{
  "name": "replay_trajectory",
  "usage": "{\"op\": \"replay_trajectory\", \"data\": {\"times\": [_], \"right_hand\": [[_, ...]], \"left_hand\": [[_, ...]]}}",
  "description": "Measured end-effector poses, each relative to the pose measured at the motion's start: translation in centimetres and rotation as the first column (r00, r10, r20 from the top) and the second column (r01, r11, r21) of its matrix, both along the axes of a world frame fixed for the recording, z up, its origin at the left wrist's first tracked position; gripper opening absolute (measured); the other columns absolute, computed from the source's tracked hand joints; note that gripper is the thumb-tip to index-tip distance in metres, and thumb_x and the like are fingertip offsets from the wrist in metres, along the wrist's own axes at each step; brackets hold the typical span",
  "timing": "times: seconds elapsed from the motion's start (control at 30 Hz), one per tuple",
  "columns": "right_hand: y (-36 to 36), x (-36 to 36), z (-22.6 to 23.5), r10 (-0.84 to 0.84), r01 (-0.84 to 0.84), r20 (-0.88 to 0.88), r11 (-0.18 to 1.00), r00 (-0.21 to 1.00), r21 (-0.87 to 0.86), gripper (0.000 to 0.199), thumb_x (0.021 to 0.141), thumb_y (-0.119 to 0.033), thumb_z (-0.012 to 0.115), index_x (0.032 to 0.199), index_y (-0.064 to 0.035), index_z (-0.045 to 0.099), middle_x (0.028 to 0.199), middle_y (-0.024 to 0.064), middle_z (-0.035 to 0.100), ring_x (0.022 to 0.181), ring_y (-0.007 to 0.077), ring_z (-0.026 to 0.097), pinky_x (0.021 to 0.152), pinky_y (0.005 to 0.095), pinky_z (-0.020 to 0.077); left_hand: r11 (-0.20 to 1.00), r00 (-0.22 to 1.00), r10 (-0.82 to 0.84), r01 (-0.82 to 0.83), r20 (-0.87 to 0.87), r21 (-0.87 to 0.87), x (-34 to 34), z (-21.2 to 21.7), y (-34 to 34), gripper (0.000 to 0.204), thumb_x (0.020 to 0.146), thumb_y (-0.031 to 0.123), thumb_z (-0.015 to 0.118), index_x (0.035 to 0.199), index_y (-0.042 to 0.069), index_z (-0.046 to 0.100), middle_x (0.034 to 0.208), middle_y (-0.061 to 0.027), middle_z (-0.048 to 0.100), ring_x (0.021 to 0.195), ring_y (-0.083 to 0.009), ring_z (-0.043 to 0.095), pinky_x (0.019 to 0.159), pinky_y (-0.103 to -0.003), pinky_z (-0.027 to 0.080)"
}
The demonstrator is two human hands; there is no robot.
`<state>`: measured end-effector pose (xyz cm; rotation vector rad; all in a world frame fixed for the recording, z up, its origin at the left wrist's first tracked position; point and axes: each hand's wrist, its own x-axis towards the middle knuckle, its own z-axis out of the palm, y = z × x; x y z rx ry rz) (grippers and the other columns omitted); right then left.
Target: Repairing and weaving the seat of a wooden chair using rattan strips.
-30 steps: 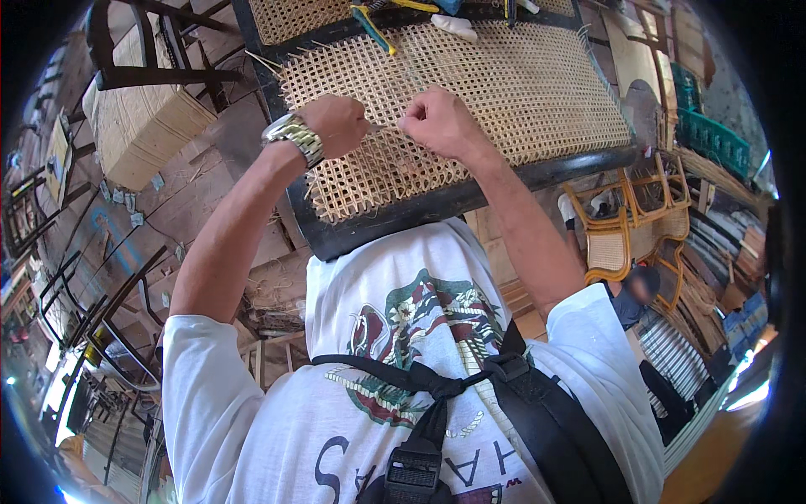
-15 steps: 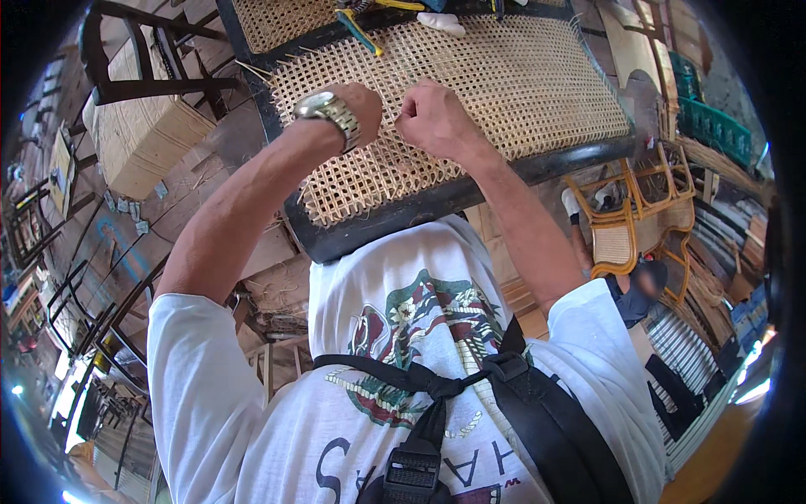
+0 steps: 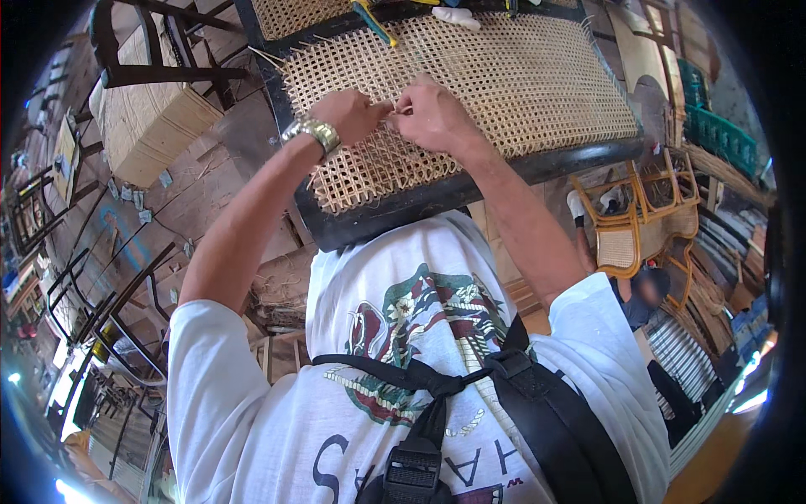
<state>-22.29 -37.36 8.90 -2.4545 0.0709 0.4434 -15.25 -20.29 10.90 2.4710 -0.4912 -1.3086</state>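
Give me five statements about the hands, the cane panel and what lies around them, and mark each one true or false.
1. The left hand and right hand are close together over the woven cane panel. True.
2. The metal-banded watch is on the right wrist. False: it is on the left wrist.
3. A small white item lies toward the panel's far edge. True.
4. The frame along the panel's near edge is bright red. False: it is black.
5. A green plastic crate is off to the right of the panel. True.
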Motion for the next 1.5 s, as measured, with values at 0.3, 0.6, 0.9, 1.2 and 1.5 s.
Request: {"op": "replay_trajectory", "data": {"times": [0.3,0.6,0.9,1.2,1.5], "right_hand": [[-3.9,-6.4,5.3,0.127,-0.145,0.314,0.989,0.941,0.034,0.053,0.085,-0.023,0.077,0.130,0.0005,0.062,0.133,0.0159,0.058,0.121,0.0311,0.058,0.108,0.0374,0.0445],[-4.1,-11.7,6.1,-0.573,0.729,-0.454,0.485,0.682,0.483,0.043,0.096,-0.040,0.068,0.115,-0.0009,0.067,0.091,0.0075,0.071,0.076,0.0168,0.069,0.067,0.0320,0.0548],[-3.5,-6.9,4.4,-0.462,0.518,-0.248,0.814,0.852,0.263,0.020,0.093,-0.022,0.073,0.094,-0.0026,0.072,0.083,0.0017,0.066,0.077,0.0094,0.061,0.070,0.0280,0.0508],[-3.3,-3.0,5.1,-0.342,0.421,-0.245,0.755,0.907,0.502,0.024,0.095,-0.023,0.072,0.080,-0.0060,0.066,0.075,-0.0053,0.059,0.071,0.0064,0.052,0.067,0.0259,0.0425],[-2.9,-4.9,3.9,-0.051,0.079,0.200,0.988,0.978,-0.132,0.015,0.080,-0.023,0.075,0.086,-0.0091,0.073,0.087,0.0126,0.067,0.087,0.0335,0.066,0.080,0.0467,0.0527]], "left_hand": [[0.964,0.866,-0.262,0.212,0.427,0.161,6.5,0.9,9.2,0.047,0.094,0.052,0.057,0.098,0.007,0.071,0.097,-0.0181,0.072,0.094,-0.0376,0.070,0.079,-0.050,0.055],[0.956,0.792,0.273,-0.163,0.545,-0.243,3.1,0.3,11.8,0.057,0.089,0.059,0.070,0.077,0.003,0.065,0.065,-0.0099,0.064,0.060,-0.0227,0.058,0.057,-0.037,0.045],[0.844,0.769,0.472,-0.251,0.431,-0.475,-4.3,0.3,7.2,0.037,0.089,0.039,0.076,0.083,0.003,0.069,0.069,-0.0111,0.060,0.060,-0.0251,0.056,0.058,-0.039,0.045],[0.907,0.879,-0.242,0.356,0.412,-0.227,1.4,-0.7,3.0,0.041,0.088,0.045,0.074,0.095,0.005,0.071,0.089,-0.0140,0.070,0.085,-0.0330,0.068,0.072,-0.046,0.052],[0.930,0.911,-0.357,0.368,0.207,-0.015,3.1,0.1,-0.9,0.053,0.084,0.058,0.074,0.087,0.005,0.076,0.078,-0.0143,0.072,0.077,-0.0306,0.072,0.070,-0.044,0.056]]}}
